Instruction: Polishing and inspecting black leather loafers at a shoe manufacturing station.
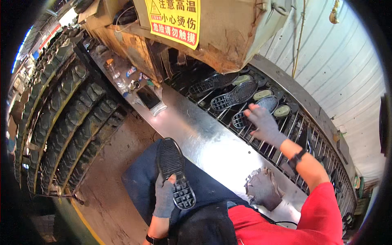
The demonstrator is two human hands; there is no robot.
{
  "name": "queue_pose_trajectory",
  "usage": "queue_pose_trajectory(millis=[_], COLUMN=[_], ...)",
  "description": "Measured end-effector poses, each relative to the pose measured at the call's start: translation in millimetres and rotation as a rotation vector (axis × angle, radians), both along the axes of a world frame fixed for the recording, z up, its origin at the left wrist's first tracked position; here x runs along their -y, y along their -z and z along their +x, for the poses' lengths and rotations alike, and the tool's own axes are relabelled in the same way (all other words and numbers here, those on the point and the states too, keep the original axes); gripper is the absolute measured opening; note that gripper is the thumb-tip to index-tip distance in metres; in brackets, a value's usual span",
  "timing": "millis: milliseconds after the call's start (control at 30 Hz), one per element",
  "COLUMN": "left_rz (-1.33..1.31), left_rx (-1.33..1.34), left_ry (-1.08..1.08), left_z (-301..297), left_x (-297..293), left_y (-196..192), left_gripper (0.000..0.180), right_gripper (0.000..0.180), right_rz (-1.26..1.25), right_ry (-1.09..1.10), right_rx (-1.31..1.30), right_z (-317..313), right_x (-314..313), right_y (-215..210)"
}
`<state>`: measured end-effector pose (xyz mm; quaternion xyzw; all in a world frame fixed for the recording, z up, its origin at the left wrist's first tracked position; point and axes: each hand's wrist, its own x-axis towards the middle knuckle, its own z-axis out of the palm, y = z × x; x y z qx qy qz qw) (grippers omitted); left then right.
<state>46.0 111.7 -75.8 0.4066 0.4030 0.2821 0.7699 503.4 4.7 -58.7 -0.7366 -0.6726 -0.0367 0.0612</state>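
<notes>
A black shoe sole (170, 157) with a ribbed and square-block tread is in my left hand (164, 197). The grey fingerless glove wraps round the sole's edge, and the thumb presses on the tread, over my dark-trousered leg. My right hand (264, 123), in a matching glove, is over the metal bar conveyor with fingers and thumb apart. Just beyond its fingertips a black sole (265, 105) lies tread up, partly covered by the hand. Another black sole (234, 96) rests farther left. Greenish soles or shoe parts (281, 111) lie between and behind them.
A rusty machine housing (228, 36) with a yellow warning label overhangs the conveyor (300, 141). A shiny metal ledge (196, 122) runs alongside, bearing a phone (148, 98), a jar and a crumpled dark glove or cloth (263, 188). A tall rack (67, 118) of dark shoes stands left.
</notes>
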Motion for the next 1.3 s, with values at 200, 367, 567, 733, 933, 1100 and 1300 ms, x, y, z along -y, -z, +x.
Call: queue_pose_trajectory(millis=[200,367,567,733,933,1100,1300], left_rz=[-0.021,-0.254,-0.307,-0.321,-0.163,0.258,0.292], left_rx=[-0.071,-0.008,-0.032,-0.034,-0.202,-0.214,0.195], left_ry=[-0.195,-0.208,-0.197,-0.214,-0.271,-0.418,-0.028], left_z=[-25.5,-24.7,-20.7,-25.6,-32.0,-50.5,17.5], left_x=[26.7,25.1,17.7,23.8,20.3,-2.0,-20.3], left_y=[34.7,18.4,16.8,19.1,22.4,-10.4,-20.3], left_gripper=[0.032,0.034,0.031,0.032,0.040,0.040,0.059], right_gripper=[0.065,0.055,0.052,0.045,0.046,0.064,0.073], right_rz=[-0.160,-0.205,0.477,0.480,0.618,0.390,-0.130], right_ry=[0.170,0.173,1.303,1.408,0.998,0.726,0.585], right_rx=[0.348,-0.195,-1.406,-1.565,-1.928,-1.937,-2.135], right_z=[84.8,14.4,158.7,182.0,188.0,29.8,-74.2], right_x=[34.8,89.4,87.0,35.3,116.3,121.8,99.5], right_y=[37.0,43.6,87.8,90.3,116.0,51.7,74.0])
